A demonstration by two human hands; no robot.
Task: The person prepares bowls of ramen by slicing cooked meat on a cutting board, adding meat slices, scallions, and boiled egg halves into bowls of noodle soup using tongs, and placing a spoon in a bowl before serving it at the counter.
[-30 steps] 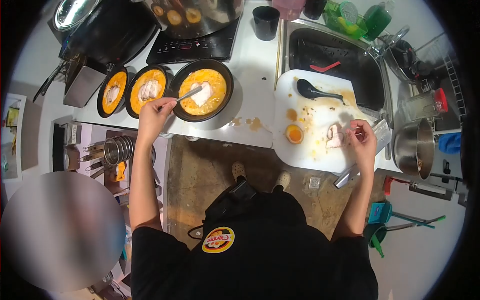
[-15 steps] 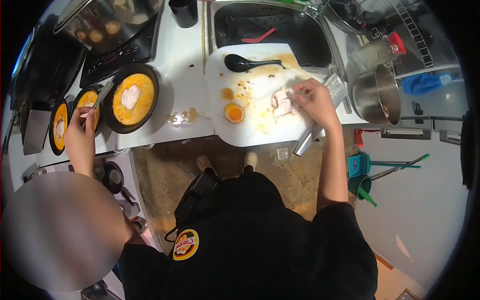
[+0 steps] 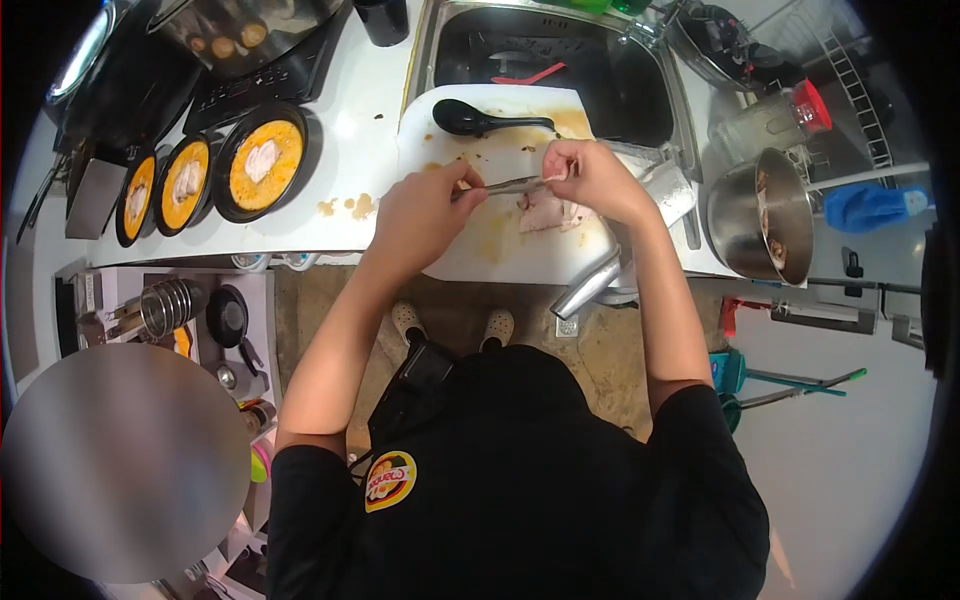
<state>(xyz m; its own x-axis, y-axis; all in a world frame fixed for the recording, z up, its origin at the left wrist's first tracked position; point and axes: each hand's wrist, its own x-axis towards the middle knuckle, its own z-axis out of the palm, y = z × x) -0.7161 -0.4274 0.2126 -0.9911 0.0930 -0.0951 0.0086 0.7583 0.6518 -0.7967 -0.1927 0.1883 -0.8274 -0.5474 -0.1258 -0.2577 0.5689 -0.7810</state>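
Observation:
My left hand [image 3: 425,215] grips a thin metal pair of tongs [image 3: 515,186], its tips pointing right over the white cutting board [image 3: 455,262]. Close to those tips, my right hand [image 3: 598,180] pinches a small pale slice of meat [image 3: 557,174]. More sliced meat [image 3: 543,212] lies on the board just below both hands. A black soup spoon [image 3: 465,118] rests near the board's far edge. To the left stand three black bowls [image 3: 306,165] of orange soup, each topped with pale meat. The halved egg seen on the board earlier is hidden behind my left hand.
Behind the board is a sink [image 3: 430,60] with a red spoon [image 3: 530,76] in it. A steel pot [image 3: 735,215] stands at the right, below a red-lidded jar [image 3: 765,125]. A large pot [image 3: 235,35] sits back left. A silver handle [image 3: 585,285] juts past the counter edge.
My left hand has moved right with the tongs, from the bowls to above the board. My right hand has shifted slightly left and up, now pinching a meat slice at the tongs' tips.

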